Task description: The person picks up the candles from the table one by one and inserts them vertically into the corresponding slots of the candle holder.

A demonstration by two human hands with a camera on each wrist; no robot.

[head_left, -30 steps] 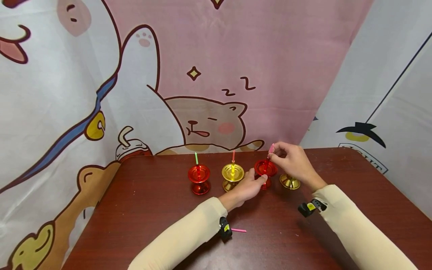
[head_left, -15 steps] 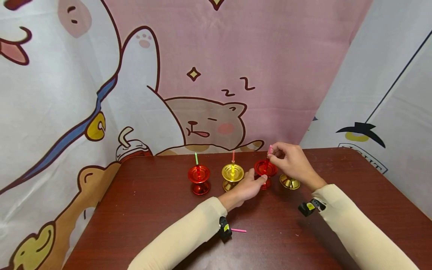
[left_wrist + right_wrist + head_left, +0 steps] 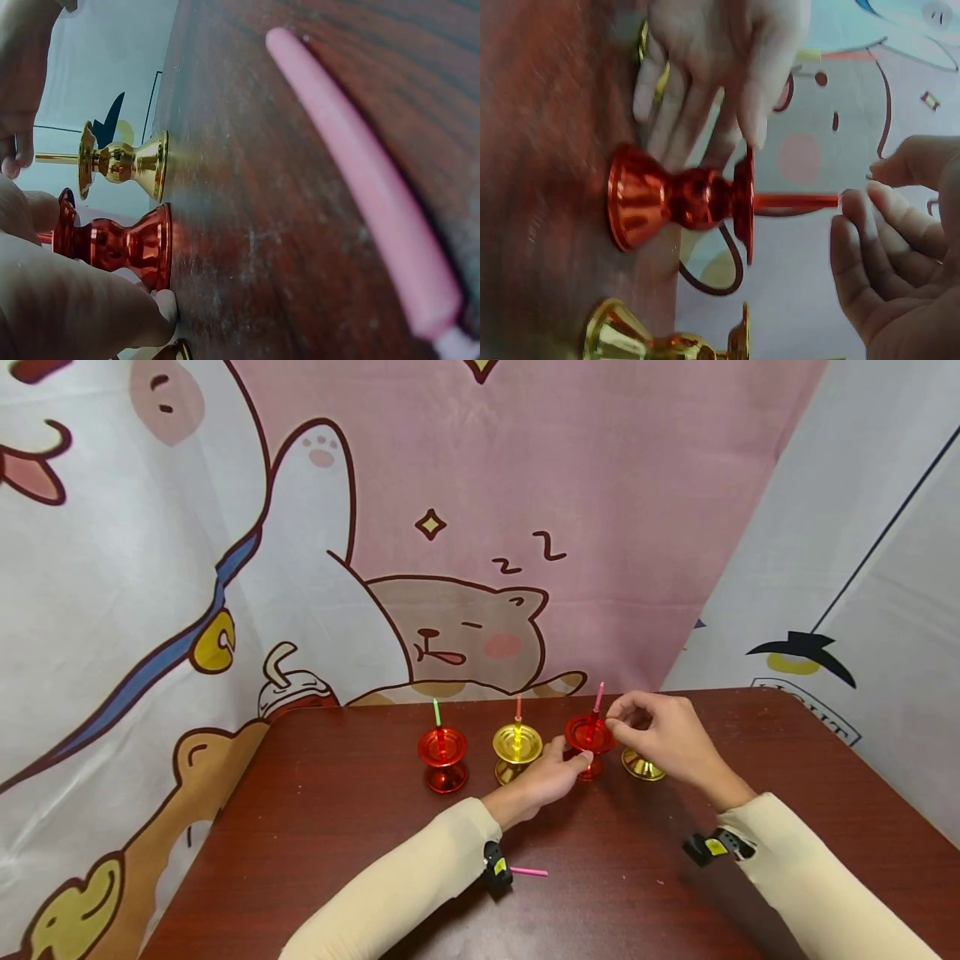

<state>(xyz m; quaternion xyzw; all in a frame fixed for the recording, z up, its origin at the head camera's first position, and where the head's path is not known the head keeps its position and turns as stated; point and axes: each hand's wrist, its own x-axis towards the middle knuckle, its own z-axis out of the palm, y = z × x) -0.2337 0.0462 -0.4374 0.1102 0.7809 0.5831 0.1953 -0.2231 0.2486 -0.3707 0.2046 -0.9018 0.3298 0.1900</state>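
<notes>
A red metal candlestick stands upright on the table, a pink candle rising from its tube. My left hand holds this candlestick from the left; its thumb lies on the dish rim and its fingers reach behind the stem. Just right of the candle is my right hand, fingers bent loosely and gripping nothing. In the right wrist view those fingers hide the candle above the tube. Partly behind the right hand stands a gold candlestick with a bare tube. Another pink candle lies on the table near my left wrist.
To the left stand a second gold candlestick with an orange-red candle and a red candlestick with a green candle. The brown table ends at a printed cloth behind the row.
My right hand has let go of the pink candle and moved right and slightly down. The candle stays upright in the red candlestick. My left hand keeps its place.
</notes>
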